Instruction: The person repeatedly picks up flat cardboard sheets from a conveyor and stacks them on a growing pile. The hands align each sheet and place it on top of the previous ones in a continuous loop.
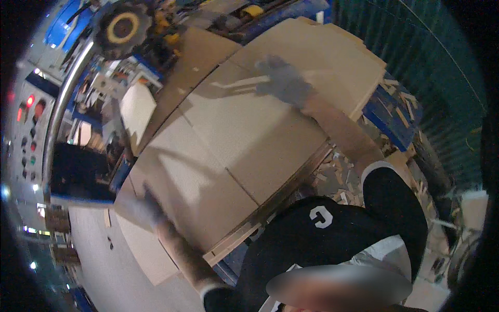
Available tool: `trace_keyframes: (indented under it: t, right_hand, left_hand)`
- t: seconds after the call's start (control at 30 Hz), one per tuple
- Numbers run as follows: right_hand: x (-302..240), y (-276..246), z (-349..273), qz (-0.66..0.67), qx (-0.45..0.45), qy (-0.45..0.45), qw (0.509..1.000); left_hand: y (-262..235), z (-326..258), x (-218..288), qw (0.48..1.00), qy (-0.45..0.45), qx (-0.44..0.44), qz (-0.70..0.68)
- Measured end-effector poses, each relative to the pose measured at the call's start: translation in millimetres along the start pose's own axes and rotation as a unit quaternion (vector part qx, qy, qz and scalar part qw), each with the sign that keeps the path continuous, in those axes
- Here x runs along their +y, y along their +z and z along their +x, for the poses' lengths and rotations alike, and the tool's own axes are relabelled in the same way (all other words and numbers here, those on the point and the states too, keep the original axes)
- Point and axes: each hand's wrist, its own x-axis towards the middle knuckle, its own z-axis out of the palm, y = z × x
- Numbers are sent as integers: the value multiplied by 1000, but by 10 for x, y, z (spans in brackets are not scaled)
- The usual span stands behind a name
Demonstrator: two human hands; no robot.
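Note:
A large flat sheet of brown cardboard point(208, 140), marked with crease lines and short slots, lies in front of me on what looks like a stack of similar sheets. My left hand point(139, 209), in a grey glove, is at the sheet's near left end; motion smears its fingers, so its grip does not show. Over the far right part of the cardboard is my right hand point(286, 80), also gloved in grey. Its fingers are stretched out and apart, somewhat blurred, with nothing visible in them. The shadows of both hands fall across the sheet.
Beyond the cardboard stands a machine with a dark toothed wheel point(123, 28). A control panel point(31, 132) with buttons and a curved metal rail point(65, 88) are at left. Cardboard scraps point(338, 174) litter the right side by a blue metal part point(390, 117). A green curtain-like wall point(431, 67) rises behind.

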Motion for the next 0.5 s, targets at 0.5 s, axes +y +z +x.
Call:
trace_keyframes:
  t: [0.5]
  right_hand:
    - [1590,-321,-1148,-87,217,299,925]
  left_hand:
    - [-1576,-1380,87,811,-468,315,153]
